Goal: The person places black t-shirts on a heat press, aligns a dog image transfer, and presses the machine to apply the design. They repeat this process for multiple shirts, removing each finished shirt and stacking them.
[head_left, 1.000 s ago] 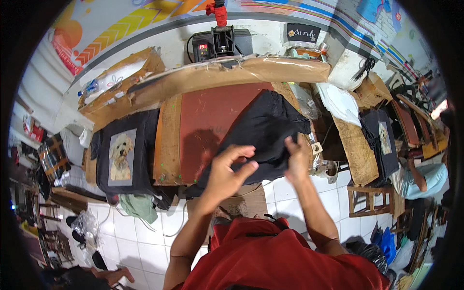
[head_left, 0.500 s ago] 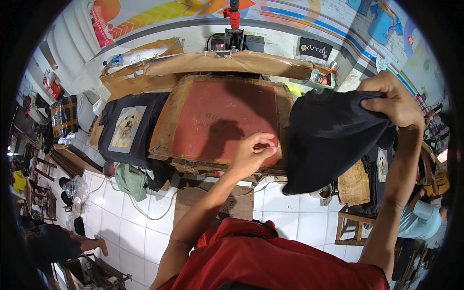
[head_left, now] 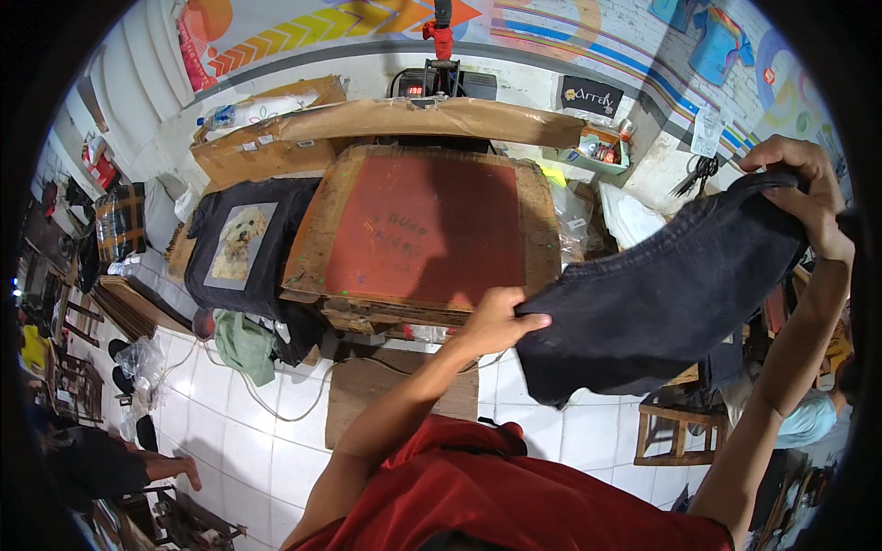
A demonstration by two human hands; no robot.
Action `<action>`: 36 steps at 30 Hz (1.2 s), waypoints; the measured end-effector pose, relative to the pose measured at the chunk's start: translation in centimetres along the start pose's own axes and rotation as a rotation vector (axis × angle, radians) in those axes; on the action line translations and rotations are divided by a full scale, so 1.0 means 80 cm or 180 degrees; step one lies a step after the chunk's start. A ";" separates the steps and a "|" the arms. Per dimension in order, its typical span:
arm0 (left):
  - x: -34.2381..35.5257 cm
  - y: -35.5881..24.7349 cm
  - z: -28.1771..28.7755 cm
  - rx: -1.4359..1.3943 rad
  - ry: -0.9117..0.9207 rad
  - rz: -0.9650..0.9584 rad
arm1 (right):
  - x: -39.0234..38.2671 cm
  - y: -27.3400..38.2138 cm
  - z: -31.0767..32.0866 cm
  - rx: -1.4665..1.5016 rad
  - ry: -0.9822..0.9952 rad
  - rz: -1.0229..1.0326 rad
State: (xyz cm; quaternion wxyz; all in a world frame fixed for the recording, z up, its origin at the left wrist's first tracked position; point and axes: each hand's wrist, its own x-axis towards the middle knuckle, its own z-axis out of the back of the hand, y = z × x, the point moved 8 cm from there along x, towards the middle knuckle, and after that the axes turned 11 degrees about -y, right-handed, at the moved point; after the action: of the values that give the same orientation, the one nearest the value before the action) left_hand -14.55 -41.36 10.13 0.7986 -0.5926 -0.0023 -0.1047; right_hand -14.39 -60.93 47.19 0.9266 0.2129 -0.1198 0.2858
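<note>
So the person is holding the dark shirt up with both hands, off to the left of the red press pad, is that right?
Not quite: the head view shows the dark shirt held by the left hand and right hand off to the right of the red press pad, not the left.

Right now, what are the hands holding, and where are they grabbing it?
Both hold the black garment stretched in the air: the left hand pinches its lower left edge, and the right hand grips its upper right edge.

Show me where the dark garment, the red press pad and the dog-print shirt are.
dark garment (head_left: 661, 303): head view, middle of the cloth.
red press pad (head_left: 427, 230): head view, centre of its surface.
dog-print shirt (head_left: 237, 243): head view, on the dog picture.
</note>
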 end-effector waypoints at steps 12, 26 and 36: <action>-0.157 -0.072 0.365 0.0382 -0.2478 -0.0970 | -0.025 -0.123 -0.165 0.0791 -0.0977 -0.0797; -0.130 -0.029 0.547 -0.0057 -0.1746 -0.0581 | -0.077 -0.091 -0.282 0.1968 -0.1476 -0.0656; 0.252 0.221 0.541 0.1275 -0.1957 -0.0350 | 0.185 -0.348 -0.493 0.0894 -0.1690 -0.1762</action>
State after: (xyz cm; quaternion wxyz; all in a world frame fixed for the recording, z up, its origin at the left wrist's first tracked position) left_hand 13.39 1.18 8.87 0.8540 -0.4274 -0.2944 0.0380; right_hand 17.66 -56.37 8.44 0.8674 0.4279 -0.2529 -0.0257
